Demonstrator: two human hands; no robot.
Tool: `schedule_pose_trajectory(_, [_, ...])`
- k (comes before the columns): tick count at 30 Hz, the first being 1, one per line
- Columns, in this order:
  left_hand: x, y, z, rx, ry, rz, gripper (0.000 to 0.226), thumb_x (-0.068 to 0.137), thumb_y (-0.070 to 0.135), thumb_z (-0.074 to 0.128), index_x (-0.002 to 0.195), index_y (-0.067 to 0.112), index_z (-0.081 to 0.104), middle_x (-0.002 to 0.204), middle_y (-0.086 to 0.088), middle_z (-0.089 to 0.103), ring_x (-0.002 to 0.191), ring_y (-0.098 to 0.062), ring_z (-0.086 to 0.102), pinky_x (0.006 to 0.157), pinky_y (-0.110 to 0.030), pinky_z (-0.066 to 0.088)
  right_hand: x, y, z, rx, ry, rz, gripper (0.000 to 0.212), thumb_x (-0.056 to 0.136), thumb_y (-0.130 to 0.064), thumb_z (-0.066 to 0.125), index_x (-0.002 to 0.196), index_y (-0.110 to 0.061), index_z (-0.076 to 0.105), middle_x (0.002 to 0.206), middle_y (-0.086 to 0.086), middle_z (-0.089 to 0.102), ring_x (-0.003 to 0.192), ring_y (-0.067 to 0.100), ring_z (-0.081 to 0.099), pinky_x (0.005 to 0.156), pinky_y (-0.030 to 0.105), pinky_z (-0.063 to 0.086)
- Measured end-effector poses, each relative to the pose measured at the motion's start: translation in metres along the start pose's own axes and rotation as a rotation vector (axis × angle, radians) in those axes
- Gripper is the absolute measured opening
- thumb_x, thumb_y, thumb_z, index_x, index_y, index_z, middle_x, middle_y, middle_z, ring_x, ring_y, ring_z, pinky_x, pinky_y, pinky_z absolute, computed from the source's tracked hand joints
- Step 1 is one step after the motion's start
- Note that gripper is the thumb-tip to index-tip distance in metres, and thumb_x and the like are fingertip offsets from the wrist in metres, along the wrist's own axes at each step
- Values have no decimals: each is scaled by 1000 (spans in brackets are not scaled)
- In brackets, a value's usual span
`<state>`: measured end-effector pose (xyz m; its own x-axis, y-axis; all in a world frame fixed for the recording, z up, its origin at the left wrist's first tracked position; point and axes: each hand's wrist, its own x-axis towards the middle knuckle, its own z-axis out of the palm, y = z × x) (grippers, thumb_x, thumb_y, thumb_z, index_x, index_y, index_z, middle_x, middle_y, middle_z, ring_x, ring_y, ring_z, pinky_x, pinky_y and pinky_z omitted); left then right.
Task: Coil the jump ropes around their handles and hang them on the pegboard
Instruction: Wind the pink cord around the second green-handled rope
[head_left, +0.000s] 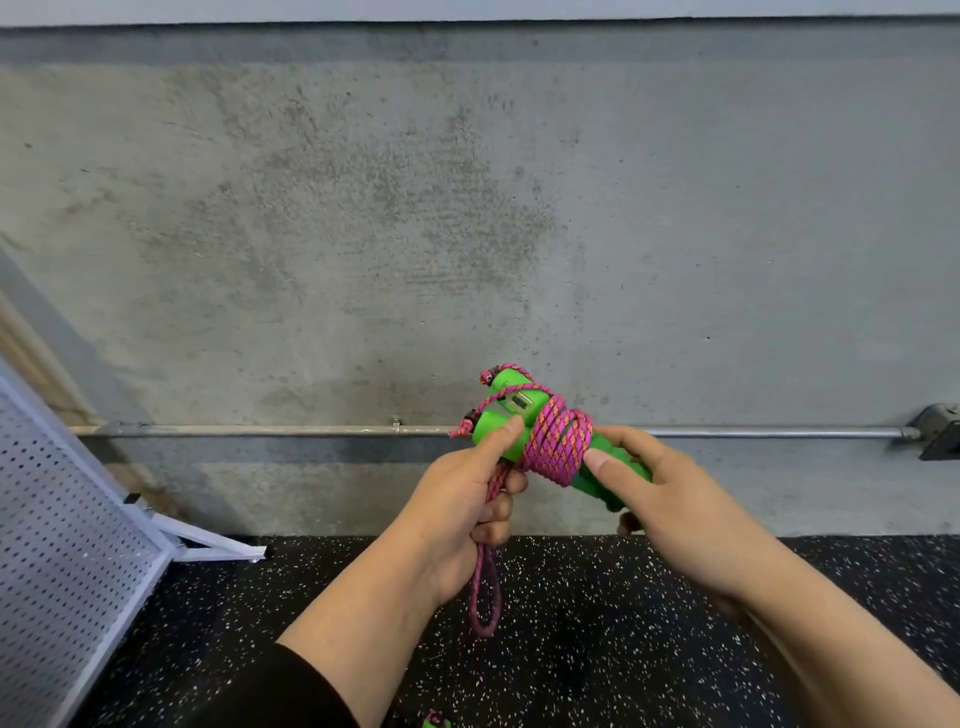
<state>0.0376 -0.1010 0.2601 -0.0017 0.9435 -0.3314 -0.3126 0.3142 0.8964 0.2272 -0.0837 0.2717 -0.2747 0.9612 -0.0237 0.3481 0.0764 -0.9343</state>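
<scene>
Two bright green handles (506, 410) lie side by side, and a pink-and-orange braided rope (558, 439) is wound around them in several tight turns. My left hand (467, 499) grips the loose end of the rope, its thumb pressing on the near handle; a short loop (485, 597) hangs below the fist. My right hand (665, 499) grips the lower ends of the handles, thumb against the edge of the coil. The white pegboard (62, 561) leans at the far left.
A concrete wall (467, 208) fills the background with a metal conduit pipe (260, 430) along its base. The floor is black speckled rubber (571, 649). A bit of another green and pink object (435, 719) shows at the bottom edge.
</scene>
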Motion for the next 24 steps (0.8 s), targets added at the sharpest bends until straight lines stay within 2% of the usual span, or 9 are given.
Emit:
schedule_pose_trajectory(3, [1, -1, 0, -17, -1, -3, 35, 80, 56, 71, 83, 24, 56, 64, 4, 49, 46, -5, 27, 41, -19, 13, -1, 1, 2, -117, -4, -96, 31, 96, -23, 67, 123, -37, 59, 99, -6, 68, 64, -6, 54, 64, 10, 40])
schedule_pose_trajectory(5, [1, -4, 2, -27, -17, -9, 40, 75, 58, 73, 87, 24, 55, 65, 4, 49, 48, -6, 25, 41, -19, 13, 2, 6, 5, -235, 36, -143, 36, 91, -27, 73, 119, -42, 56, 113, -11, 65, 87, -6, 57, 80, 17, 43])
schedule_pose_trajectory(7, [0, -6, 3, -39, -36, -13, 44, 74, 60, 74, 91, 23, 55, 67, 4, 49, 50, -6, 24, 42, -19, 14, 4, 11, 6, -393, 75, -189, 45, 86, -33, 77, 121, -48, 53, 122, -14, 57, 112, 6, 53, 98, 30, 42])
schedule_pose_trajectory(9, [0, -7, 4, -50, -56, -12, 50, 72, 61, 75, 95, 20, 57, 69, 4, 49, 52, -6, 24, 43, -19, 14, 1, 9, 9, -507, 85, -214, 52, 83, -35, 80, 125, -49, 51, 122, -17, 50, 117, 9, 46, 97, 25, 36])
schedule_pose_trajectory(12, [-2, -5, 4, -43, -34, 3, 49, 73, 59, 75, 93, 17, 58, 67, 3, 46, 51, -7, 24, 49, -24, 12, -3, 5, 11, -577, 30, -234, 60, 79, -44, 81, 128, -48, 47, 120, -22, 47, 115, 3, 45, 93, 22, 36])
schedule_pose_trajectory(15, [-5, -2, 5, -29, -45, 8, 34, 77, 54, 71, 74, 22, 62, 61, 5, 44, 50, -7, 24, 57, -30, 10, -5, 1, 7, -386, -34, -117, 54, 77, -57, 78, 122, -49, 50, 106, -24, 62, 95, -5, 61, 85, 21, 49])
schedule_pose_trajectory(20, [-6, -2, 6, -11, -87, 1, 34, 79, 51, 71, 80, 21, 56, 60, 7, 44, 48, -6, 24, 47, -23, 13, -5, -3, 7, -188, -49, -14, 34, 78, -39, 84, 108, -36, 68, 85, -10, 76, 72, 3, 67, 69, 22, 53])
schedule_pose_trajectory(22, [-5, -2, 6, -23, -92, -2, 35, 80, 50, 71, 81, 20, 54, 62, 6, 44, 47, -6, 23, 41, -19, 15, -3, 0, 5, -250, 59, -31, 43, 74, -37, 88, 110, -38, 63, 80, -13, 73, 70, 3, 64, 65, 22, 51])
schedule_pose_trajectory(24, [-4, -2, 6, -22, -91, 3, 30, 86, 45, 71, 80, 22, 52, 63, 5, 39, 46, -5, 20, 38, -18, 18, -3, 0, 3, -485, 146, -68, 54, 74, -44, 86, 114, -45, 50, 79, -21, 61, 71, -4, 55, 61, 10, 38])
